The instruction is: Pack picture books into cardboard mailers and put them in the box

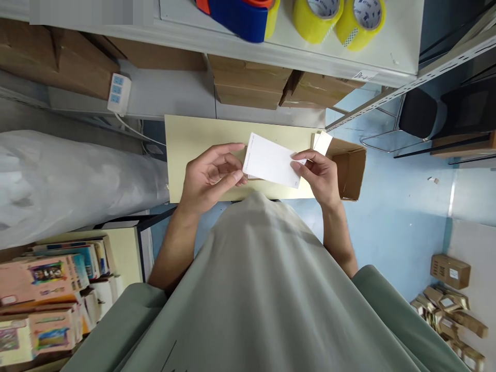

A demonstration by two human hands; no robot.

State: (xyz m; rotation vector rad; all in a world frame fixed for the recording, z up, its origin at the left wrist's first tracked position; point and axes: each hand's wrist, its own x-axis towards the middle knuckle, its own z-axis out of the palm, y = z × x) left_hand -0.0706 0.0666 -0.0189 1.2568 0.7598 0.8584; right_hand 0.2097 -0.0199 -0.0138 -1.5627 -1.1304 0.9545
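A white card (271, 161) with tiny print along its edges is held tilted above the pale yellow table (194, 134). My right hand (320, 175) pinches its right end between thumb and fingers. At the card's left edge, my left hand (213, 178) is open, fingers curved and apart; whether a fingertip touches the card I cannot tell. Something flat and brownish peeks out beneath the card, mostly hidden. Beyond my right hand, more white cards (322, 142) lie at the table's right end, beside an open cardboard box (352, 170).
Above the table runs a shelf (349, 64) bearing yellow tape rolls (315, 20) and a blue tape dispenser (248, 20). Cardboard boxes (250, 82) stand behind. A power strip (119, 93), a large grey wrapped bundle (77, 181) and books (50, 279) are on the left.
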